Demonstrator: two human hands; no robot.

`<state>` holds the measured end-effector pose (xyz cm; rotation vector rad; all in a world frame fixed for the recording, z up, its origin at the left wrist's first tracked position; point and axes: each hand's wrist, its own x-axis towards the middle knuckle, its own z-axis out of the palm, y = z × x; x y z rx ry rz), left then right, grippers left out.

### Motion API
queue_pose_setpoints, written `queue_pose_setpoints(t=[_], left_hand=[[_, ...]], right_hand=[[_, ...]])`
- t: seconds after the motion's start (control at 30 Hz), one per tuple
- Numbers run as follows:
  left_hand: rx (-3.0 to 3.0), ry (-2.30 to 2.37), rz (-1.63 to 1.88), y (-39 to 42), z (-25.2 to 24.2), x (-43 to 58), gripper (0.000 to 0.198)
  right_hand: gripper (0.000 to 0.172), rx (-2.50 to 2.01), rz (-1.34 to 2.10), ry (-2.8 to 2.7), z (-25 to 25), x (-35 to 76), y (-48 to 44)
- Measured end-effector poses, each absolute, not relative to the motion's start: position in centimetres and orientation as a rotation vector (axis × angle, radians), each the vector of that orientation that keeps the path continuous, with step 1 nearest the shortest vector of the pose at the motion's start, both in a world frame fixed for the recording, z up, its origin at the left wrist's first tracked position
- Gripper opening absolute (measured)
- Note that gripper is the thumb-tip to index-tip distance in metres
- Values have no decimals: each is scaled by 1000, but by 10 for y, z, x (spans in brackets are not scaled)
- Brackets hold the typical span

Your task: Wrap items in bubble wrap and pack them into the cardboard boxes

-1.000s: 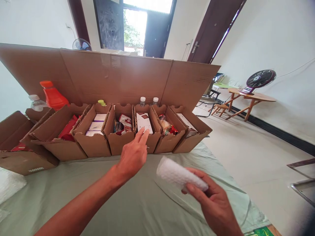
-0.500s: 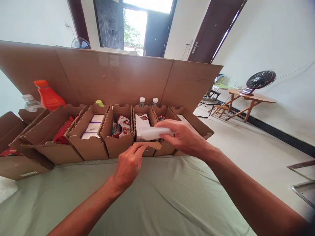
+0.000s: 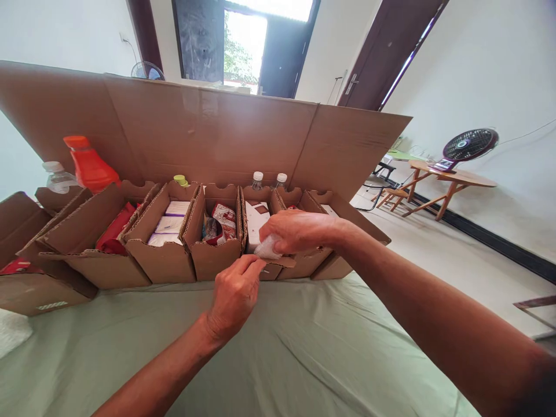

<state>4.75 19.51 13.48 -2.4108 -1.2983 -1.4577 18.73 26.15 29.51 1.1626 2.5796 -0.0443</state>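
My right hand (image 3: 302,229) is closed round a whitish, translucent plastic-looking packet (image 3: 268,248), held low at the front of a narrow open cardboard box. The packet's exact kind cannot be made out. My left hand (image 3: 236,292) pinches the front flap (image 3: 284,262) of that same box, which is folded outward. Inside the box stands a white carton (image 3: 256,219) with a brown patch on top. The box directly to the left holds a red-and-white printed packet (image 3: 225,217). My right hand partly hides the boxes to the right.
Further left are boxes with white-and-purple packs (image 3: 169,224) and a red packet (image 3: 115,229). Behind the row stand an orange bottle (image 3: 91,168), white-capped bottles (image 3: 258,180) and a tall cardboard panel (image 3: 208,133). Green cloth (image 3: 304,347) lies in front. A fan (image 3: 469,145) sits on a wooden table.
My right hand has lowered and tilted the translucent packet, bringing it toward the box's front flap and my left fingers. My left hand keeps its pinch on the flap. The view has shifted slightly.
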Motion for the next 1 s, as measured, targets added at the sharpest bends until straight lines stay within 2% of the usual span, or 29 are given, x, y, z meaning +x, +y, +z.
queue_pose_setpoints(t=[0.13, 0.37, 0.6, 0.77, 0.87, 1.0], left_hand=[[-2409, -1261, -1493, 195, 136, 49, 26], [-2438, -1262, -1510, 196, 135, 49, 24], [-2448, -1271, -1514, 197, 131, 46, 25], [-2438, -1288, -1517, 197, 131, 47, 24], [-2447, -1303, -1514, 197, 132, 46, 25], [-2471, -1309, -1538, 197, 132, 46, 26]], right_hand=[[39, 1156, -91, 2459, 299, 182, 273], [33, 1101, -62, 2368, 276, 174, 280], [39, 1288, 281, 2506, 264, 186, 266], [19, 1278, 320, 2479, 261, 187, 270], [15, 1265, 305, 2500, 252, 189, 269], [20, 1319, 317, 2598, 253, 204, 244]])
